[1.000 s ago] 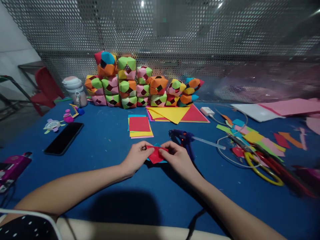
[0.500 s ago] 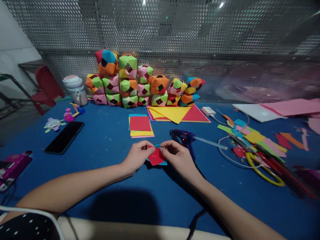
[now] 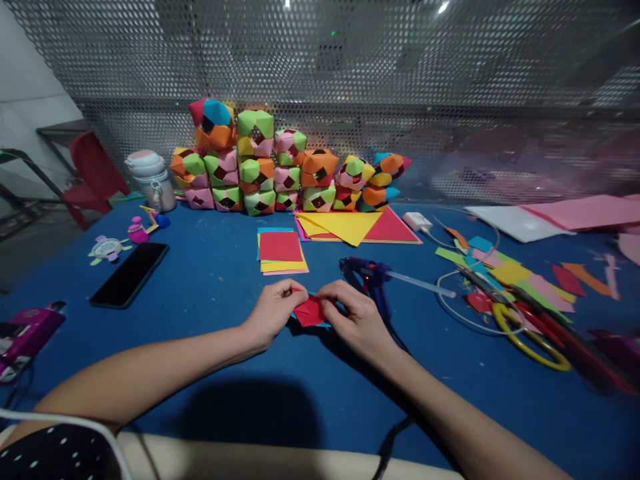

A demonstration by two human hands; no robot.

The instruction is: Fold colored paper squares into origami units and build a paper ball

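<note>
Between my two hands is a small piece of folded paper (image 3: pixel 309 312), red on top with blue showing at its edges. My left hand (image 3: pixel 273 310) pinches its left side between thumb and fingers. On the right side, my right hand (image 3: pixel 353 312) grips the same paper, thumb in front and fingers behind. Part of the paper is hidden by my fingertips. Just beyond lies a stack of coloured paper squares (image 3: pixel 281 247), red uppermost. A dark blue glue gun (image 3: pixel 367 272) with a clear glue stick rests right behind my right hand.
Folded paper balls (image 3: pixel 257 175) stand piled along the back, before a perforated metal panel (image 3: pixel 320 60). Larger coloured sheets (image 3: pixel 345 227) lie in front of them. Left are a phone (image 3: pixel 130 275) and a bottle (image 3: pixel 150 177). Paper scraps, a cable and yellow-handled scissors (image 3: pixel 543 360) lie right.
The folded paper has shifted slightly left and up and is tilted flatter. My right hand has moved a little left, its fingers further over the paper's right side.
</note>
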